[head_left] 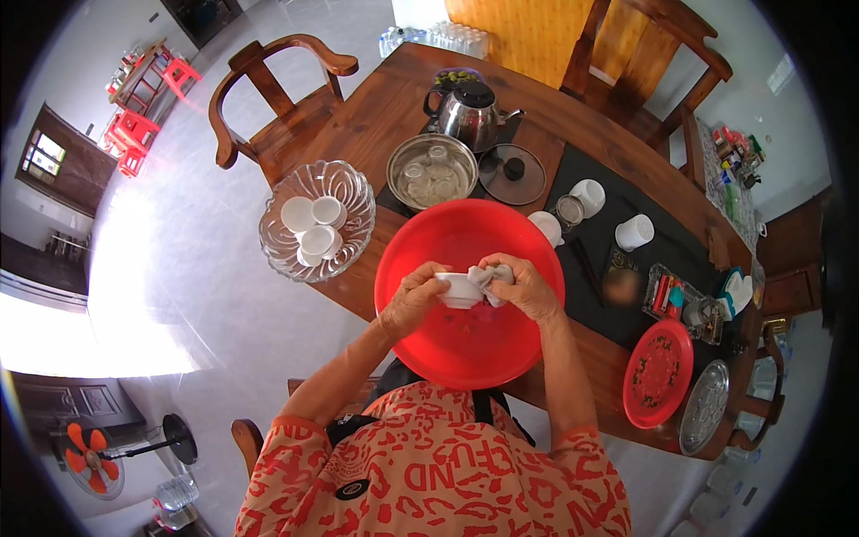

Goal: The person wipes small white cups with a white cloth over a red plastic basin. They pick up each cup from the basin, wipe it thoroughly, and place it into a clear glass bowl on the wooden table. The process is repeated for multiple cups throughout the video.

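Note:
Over a wide red basin point(420, 331) at the table's near edge, my left hand point(414, 295) grips a small white cup point(459, 291) by its left side. My right hand point(523, 288) is closed around a pale cloth point(490, 279), which it presses against the cup's right rim. Left of the basin, a fluted glass bowl point(279, 224) holds several white cups point(317, 240). Behind the basin stands a steel pot point(391, 170) with small clear glasses point(437, 179) inside. A glass lid point(528, 170) with a black knob lies to the pot's right.
A steel kettle point(470, 121) stands behind the pot. White mugs point(634, 233) sit on the dark mat at right, near a clear tray of small items point(667, 291). Farther right are a red plate point(646, 394) and a glass dish point(704, 407). Wooden chairs point(277, 116) flank the table.

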The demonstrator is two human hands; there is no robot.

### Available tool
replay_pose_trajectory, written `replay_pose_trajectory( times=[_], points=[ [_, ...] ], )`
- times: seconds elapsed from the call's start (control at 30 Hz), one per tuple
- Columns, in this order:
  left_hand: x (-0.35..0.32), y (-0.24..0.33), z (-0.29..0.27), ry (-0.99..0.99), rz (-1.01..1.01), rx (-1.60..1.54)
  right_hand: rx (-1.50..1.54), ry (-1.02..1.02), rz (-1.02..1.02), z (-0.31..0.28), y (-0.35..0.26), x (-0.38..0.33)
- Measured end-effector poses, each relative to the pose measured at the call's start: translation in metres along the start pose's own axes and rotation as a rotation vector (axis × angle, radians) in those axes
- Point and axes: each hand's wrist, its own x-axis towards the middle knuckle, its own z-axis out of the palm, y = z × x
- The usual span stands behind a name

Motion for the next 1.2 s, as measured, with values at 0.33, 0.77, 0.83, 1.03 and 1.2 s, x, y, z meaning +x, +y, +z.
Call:
replay_pose_trajectory(
  times=[0.33, 0.77, 0.83, 1.03, 1.2],
  points=[
    [0.014, -0.015, 0.019, 0.112, -0.056, -0.506, -0.453, 0.217, -0.295, 0.065, 0.030, -0.006],
    [0.016, -0.005, -0.006, 0.462, -0.335, -0.432, -1.220, 0.349, 0.102, 0.017, 0.062, 0.014],
    [0.014, 0.003, 0.000, 0.504, -0.387, -0.396, -1.209, 0.210, 0.213, 0.014, 0.068, 0.014],
    [0.016, -0.011, -0.018, 0.281, -0.313, -0.413, -0.563, 0.123, -0.273, 0.046, 0.003, 0.006],
    [0.018, -0.004, -0.002, 0.320, -0.270, -0.339, -1.128, 0.180, -0.382, 0.064, 0.022, 0.014]
  ],
)
